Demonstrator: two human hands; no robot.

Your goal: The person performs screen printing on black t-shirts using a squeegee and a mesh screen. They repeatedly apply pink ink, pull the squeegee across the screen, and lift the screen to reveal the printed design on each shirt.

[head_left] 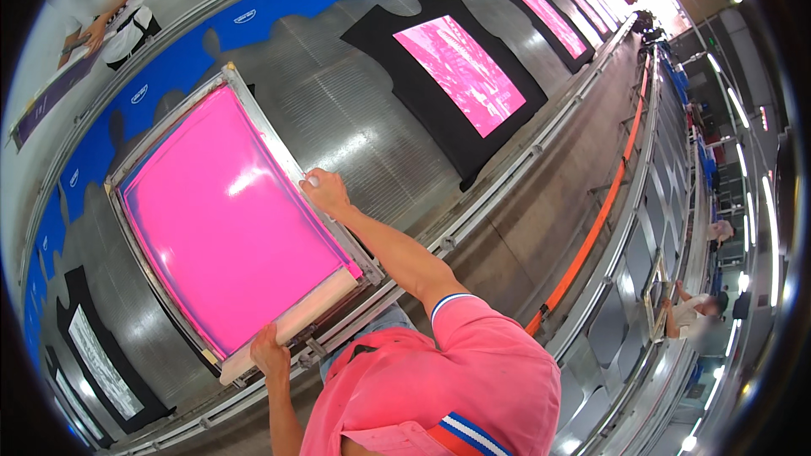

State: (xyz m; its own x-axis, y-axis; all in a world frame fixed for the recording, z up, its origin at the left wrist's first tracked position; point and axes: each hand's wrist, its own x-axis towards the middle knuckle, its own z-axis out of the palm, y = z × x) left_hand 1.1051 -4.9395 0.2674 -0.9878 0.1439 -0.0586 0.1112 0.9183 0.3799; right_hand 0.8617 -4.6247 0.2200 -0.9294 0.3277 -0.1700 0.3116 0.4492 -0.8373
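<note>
A screen printing frame [269, 137] lies on the long table in front of me, its mesh coated in glossy pink ink [228, 228]. Along its near edge rests a squeegee [325, 297] with a pale wooden handle, touching the pink layer. My left hand [270, 352] is closed on the squeegee's left part, by the frame's near left corner. On the frame's right rail my right hand [327, 192] is closed, arm stretched forward. What lies beneath the frame is hidden.
Black shirt panels with pink prints [460, 76] lie to the right; a black panel with a grey print [103, 363] lies left. Blue fabric pieces [245, 21] line the far edge. A metal rail [507, 173] runs along the near edge. Another person [101, 8] stands across; one [693, 312] works far right.
</note>
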